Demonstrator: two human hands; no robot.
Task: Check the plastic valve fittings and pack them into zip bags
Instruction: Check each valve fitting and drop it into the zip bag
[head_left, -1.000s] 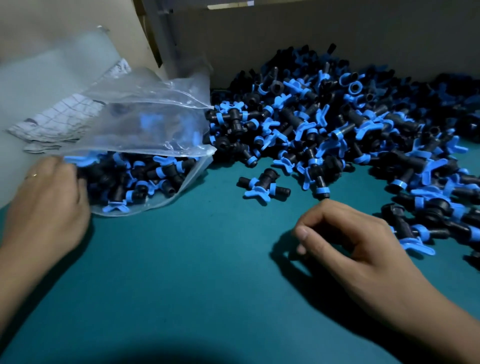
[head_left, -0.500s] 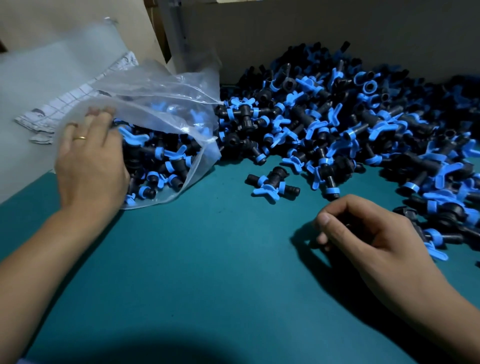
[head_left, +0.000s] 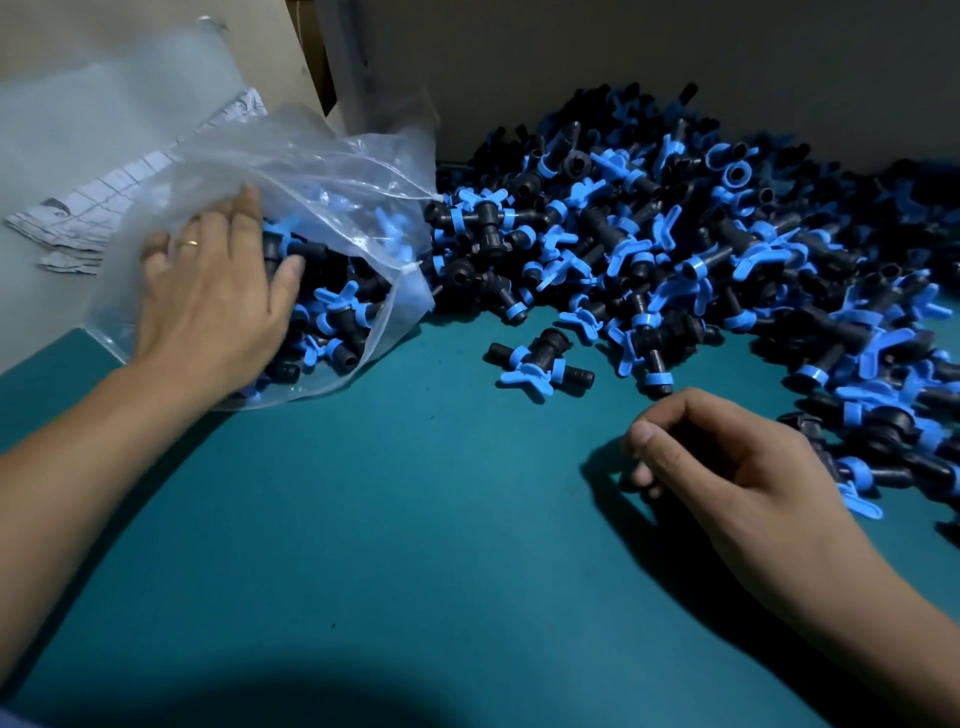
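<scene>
A clear zip bag (head_left: 332, 182) lies at the left, partly filled with black and blue valve fittings, its open mouth facing the big pile of fittings (head_left: 675, 244) on the right. My left hand (head_left: 213, 301) rests flat on top of the bag, fingers spread and fairly straight, pressing the plastic onto the fittings inside. One single fitting (head_left: 540, 364) lies apart on the teal table, in front of the pile. My right hand (head_left: 727, 462) sits on the table near the pile's front edge, fingers curled in against the thumb. Nothing shows between them.
The teal table (head_left: 415, 545) stretches bare in front of both hands. A printed paper sheet (head_left: 98, 208) and a translucent plastic sheet (head_left: 104, 104) lie behind the bag. A grey wall (head_left: 623, 57) closes off the back of the pile.
My left hand moved from the bag's near left corner up onto the bag, and the bag bunched up toward the pile. My right hand stayed nearly in place.
</scene>
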